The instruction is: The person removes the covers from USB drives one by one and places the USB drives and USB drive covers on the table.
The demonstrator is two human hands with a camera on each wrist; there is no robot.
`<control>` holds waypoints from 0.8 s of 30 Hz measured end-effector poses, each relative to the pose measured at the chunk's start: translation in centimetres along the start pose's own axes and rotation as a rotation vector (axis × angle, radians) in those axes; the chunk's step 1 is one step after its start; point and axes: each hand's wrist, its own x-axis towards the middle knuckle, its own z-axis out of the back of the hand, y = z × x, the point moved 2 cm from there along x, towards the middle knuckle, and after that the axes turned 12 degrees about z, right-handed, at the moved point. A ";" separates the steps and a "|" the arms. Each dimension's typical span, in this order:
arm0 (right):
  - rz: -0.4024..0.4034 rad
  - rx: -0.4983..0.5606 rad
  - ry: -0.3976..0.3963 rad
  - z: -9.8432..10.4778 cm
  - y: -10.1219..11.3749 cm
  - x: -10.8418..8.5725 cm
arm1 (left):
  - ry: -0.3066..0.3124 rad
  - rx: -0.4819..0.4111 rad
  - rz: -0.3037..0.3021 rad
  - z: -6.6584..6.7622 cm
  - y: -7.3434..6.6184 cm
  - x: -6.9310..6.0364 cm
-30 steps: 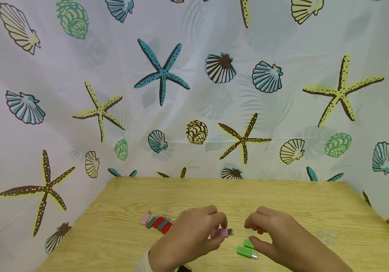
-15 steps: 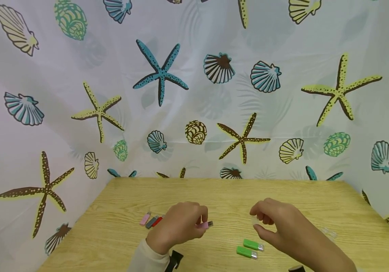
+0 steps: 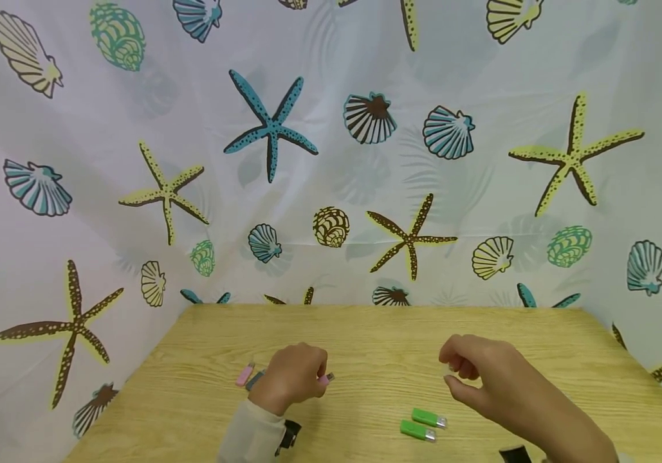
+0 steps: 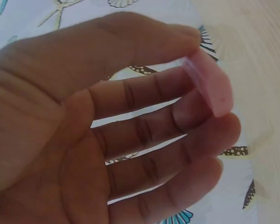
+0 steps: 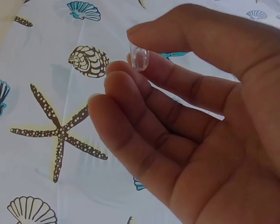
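Observation:
My left hand (image 3: pixel 290 378) pinches a pink USB stick (image 4: pixel 217 86) between thumb and fingers, its metal plug pointing right in the head view. It is over the left part of the table, in front of a row of USB sticks. A pink stick (image 3: pixel 244 374) and part of a grey one (image 3: pixel 255 380) show there; the hand hides the others. To the right, my right hand (image 3: pixel 489 376) pinches a small clear plastic cap (image 5: pixel 139 59) between thumb and index finger, above the table. Two green USB sticks, one farther (image 3: pixel 428 418) and one nearer (image 3: pixel 416 430), lie between the hands.
The wooden table (image 3: pixel 359 341) is bounded at the back and sides by a white curtain (image 3: pixel 331 173) with shells and starfish printed on it. The right forearm covers the table's right part, where clear caps lay in the earlier frames.
My left hand has moved left with the pink USB stick, toward the row. My right hand has drawn away to the right with the clear cap. The green sticks stay put.

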 end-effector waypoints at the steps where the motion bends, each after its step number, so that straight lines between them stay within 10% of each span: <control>1: -0.018 -0.003 0.007 0.1 -0.1 0.0 | -0.001 0.001 0.011 -0.1 0.2 0.1; 24: -0.240 -0.043 0.086 1.8 -5.3 -2.5 | -0.013 0.178 0.199 -3.8 2.1 1.9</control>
